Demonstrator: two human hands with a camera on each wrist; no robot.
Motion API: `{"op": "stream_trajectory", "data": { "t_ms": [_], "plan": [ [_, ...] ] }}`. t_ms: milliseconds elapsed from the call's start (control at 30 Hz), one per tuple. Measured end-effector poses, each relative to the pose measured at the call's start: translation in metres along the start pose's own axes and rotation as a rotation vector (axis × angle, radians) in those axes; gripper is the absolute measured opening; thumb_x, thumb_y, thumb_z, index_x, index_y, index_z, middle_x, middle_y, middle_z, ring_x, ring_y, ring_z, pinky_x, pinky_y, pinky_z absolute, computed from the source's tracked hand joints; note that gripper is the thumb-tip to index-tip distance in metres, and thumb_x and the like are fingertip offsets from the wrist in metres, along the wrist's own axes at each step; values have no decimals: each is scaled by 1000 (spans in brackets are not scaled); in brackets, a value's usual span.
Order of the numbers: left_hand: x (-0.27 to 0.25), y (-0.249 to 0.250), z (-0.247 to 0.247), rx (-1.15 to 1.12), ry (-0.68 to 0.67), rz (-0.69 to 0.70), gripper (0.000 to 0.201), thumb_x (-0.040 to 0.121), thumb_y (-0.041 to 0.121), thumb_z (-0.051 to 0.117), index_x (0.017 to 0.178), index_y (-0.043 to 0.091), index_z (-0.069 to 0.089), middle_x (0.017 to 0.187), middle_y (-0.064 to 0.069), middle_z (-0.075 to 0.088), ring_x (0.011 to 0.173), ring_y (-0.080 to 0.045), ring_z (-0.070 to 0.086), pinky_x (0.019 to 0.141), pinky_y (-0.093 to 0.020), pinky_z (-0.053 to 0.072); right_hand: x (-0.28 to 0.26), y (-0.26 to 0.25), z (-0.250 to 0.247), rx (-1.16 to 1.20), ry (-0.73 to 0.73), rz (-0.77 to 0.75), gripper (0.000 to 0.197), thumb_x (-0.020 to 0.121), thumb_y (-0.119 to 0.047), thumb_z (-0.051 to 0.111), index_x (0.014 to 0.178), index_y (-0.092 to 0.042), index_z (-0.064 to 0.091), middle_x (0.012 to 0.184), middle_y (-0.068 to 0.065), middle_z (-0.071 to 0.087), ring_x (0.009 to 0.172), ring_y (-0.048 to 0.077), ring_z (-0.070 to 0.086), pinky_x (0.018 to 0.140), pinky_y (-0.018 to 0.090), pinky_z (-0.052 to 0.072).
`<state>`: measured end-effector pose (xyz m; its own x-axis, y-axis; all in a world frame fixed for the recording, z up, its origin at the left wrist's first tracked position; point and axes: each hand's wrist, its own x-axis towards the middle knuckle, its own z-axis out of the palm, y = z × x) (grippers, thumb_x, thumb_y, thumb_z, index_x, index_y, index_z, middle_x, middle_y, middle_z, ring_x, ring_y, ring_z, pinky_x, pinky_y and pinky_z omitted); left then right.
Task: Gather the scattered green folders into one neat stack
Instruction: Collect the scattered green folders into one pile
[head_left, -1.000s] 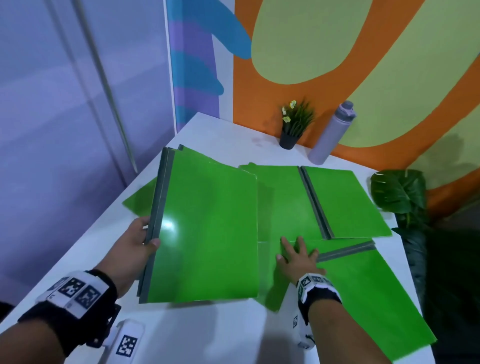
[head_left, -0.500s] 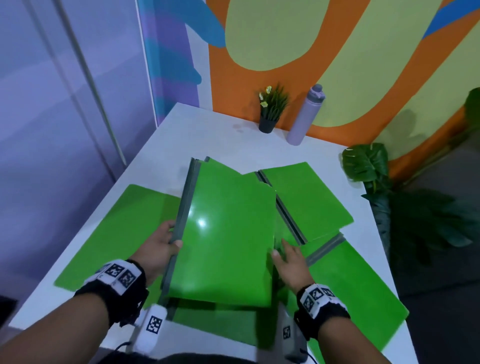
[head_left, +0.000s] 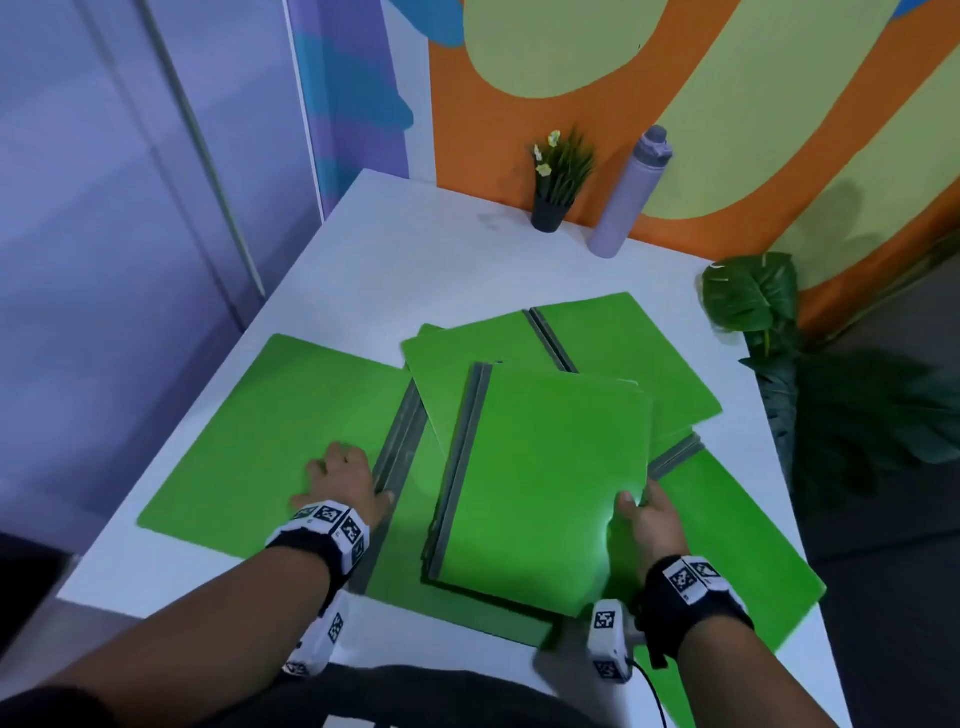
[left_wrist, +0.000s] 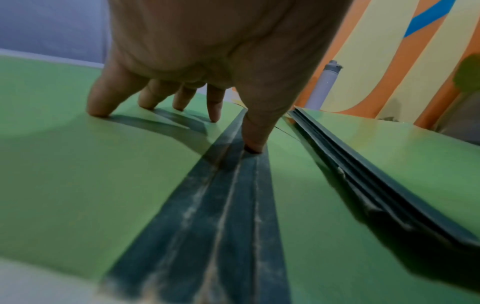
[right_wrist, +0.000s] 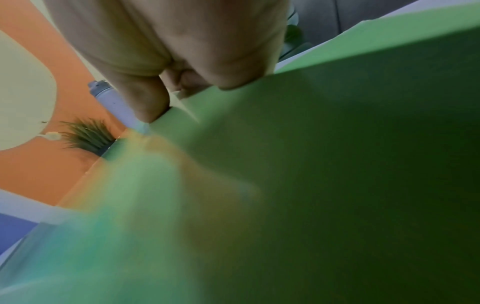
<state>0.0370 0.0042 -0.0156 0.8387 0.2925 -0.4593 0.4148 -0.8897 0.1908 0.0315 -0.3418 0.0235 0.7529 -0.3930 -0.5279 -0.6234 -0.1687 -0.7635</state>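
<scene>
A closed pile of green folders (head_left: 540, 483) with grey spines lies on top of other folders near the table's front. My right hand (head_left: 641, 512) grips its right edge, thumb on the cover (right_wrist: 311, 164) and fingers underneath. My left hand (head_left: 337, 467) rests flat on an open green folder (head_left: 270, 441) at the left. Its fingers (left_wrist: 148, 96) are spread on the cover and the thumb presses the grey spine (left_wrist: 223, 195). A second open folder (head_left: 597, 343) lies behind the pile, and a third (head_left: 737, 545) lies partly under it at the right.
The white table (head_left: 395, 260) has bare surface at the back. A small potted plant (head_left: 556, 192) and a lilac bottle (head_left: 628, 202) stand against the painted wall. A leafy plant (head_left: 748, 296) stands off the table's right edge.
My left hand let go of the pile's spine and moved left onto the open folder. My right hand took hold of the pile's right edge, and the pile shifted right and down.
</scene>
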Motion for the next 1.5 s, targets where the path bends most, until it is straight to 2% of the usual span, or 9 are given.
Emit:
{"op": "stream_trajectory", "data": {
  "t_ms": [367,467,633,766,866,1000,1133,1266,1500],
  "plan": [
    [-5,-4,-17,-86,149,111,17,90,2,46,106,1,53,114,-16,55,90,-28,56,81,-46,55,1,-6,3,91,18,-16,62,94,-16,54,148,-20,25,156,6,26,140,33,29,113,55,26],
    [-17,-3,-57,-220,330,131,13,94,2,41,101,-3,51,105,-22,58,72,-30,52,70,-44,51,3,-12,2,125,15,-49,58,93,-16,55,146,-19,31,154,7,31,137,33,35,112,55,28],
    [-47,-12,-138,-257,616,101,13,95,10,40,96,-1,47,97,-32,61,86,-49,62,68,-50,43,7,-24,4,237,2,-52,61,95,-15,52,148,-18,24,158,3,22,143,29,23,115,53,20],
    [-79,-5,-183,-359,813,153,21,100,17,38,103,-3,44,86,-38,60,79,-54,59,63,-46,34,7,-38,15,310,-57,-94,23,94,-13,52,117,-10,53,144,22,44,117,38,53,105,59,37],
    [-93,3,-193,-501,878,253,21,100,16,39,110,-2,43,79,-28,56,69,-44,53,63,-45,37,2,-49,27,387,-93,-65,54,95,-14,47,145,-25,31,157,-2,23,144,26,22,113,56,18],
    [-78,10,-171,-727,744,329,21,99,9,42,117,3,47,87,-9,56,72,-29,50,63,-34,35,-5,-69,44,388,-144,-113,59,94,-14,49,146,-34,27,159,-7,18,145,24,15,113,58,13],
    [-51,5,-112,-857,313,190,20,98,17,39,111,24,51,94,-12,64,71,-23,54,60,-31,44,2,-71,61,298,-122,-136,58,95,-12,50,146,-28,29,158,1,20,144,30,20,113,60,17],
    [-42,7,-68,-852,-48,119,37,97,41,41,131,26,41,124,-1,56,105,-24,55,99,-44,46,8,-55,74,35,-131,-179,56,96,-21,50,147,-19,26,155,7,28,141,31,29,112,50,28],
    [-22,0,-36,-693,-133,9,71,84,10,68,143,10,30,124,-14,57,107,-33,58,97,-46,49,47,-47,68,-701,59,-448,26,89,-13,57,113,-5,65,122,19,55,110,34,54,101,43,45]
  ]
}}
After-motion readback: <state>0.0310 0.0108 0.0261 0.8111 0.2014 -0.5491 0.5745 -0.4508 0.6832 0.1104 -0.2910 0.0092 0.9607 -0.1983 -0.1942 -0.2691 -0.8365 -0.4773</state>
